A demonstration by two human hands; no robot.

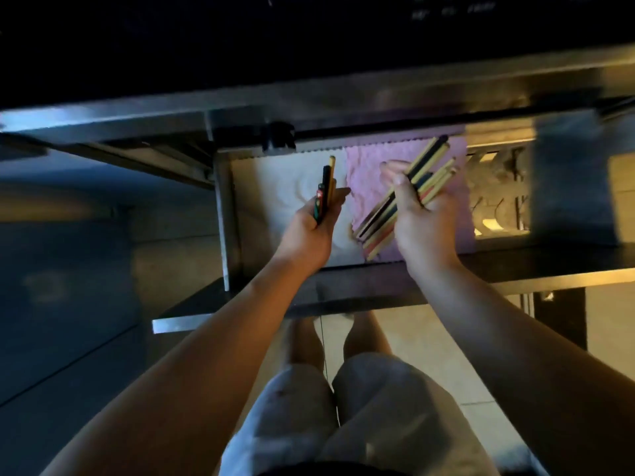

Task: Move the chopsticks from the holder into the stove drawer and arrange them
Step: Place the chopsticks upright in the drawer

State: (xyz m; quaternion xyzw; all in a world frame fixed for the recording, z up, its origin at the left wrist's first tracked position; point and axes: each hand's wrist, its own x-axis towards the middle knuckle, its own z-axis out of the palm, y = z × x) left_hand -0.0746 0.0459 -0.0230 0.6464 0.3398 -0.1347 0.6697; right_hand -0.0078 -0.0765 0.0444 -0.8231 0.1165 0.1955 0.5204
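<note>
Left hand (316, 218) clamped on few chopsticks (326, 187); right hand (417, 214) closed around larger bundle (405, 201); better laid parallel, tips far, in drawer (226, 207).

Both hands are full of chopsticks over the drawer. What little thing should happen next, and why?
Probably lower the left hand and lay its few chopsticks flat on the white cloth in the open drawer. That hand hovers right over the cloth, while the right hand grips a bigger bundle above the pink cloth.
</note>
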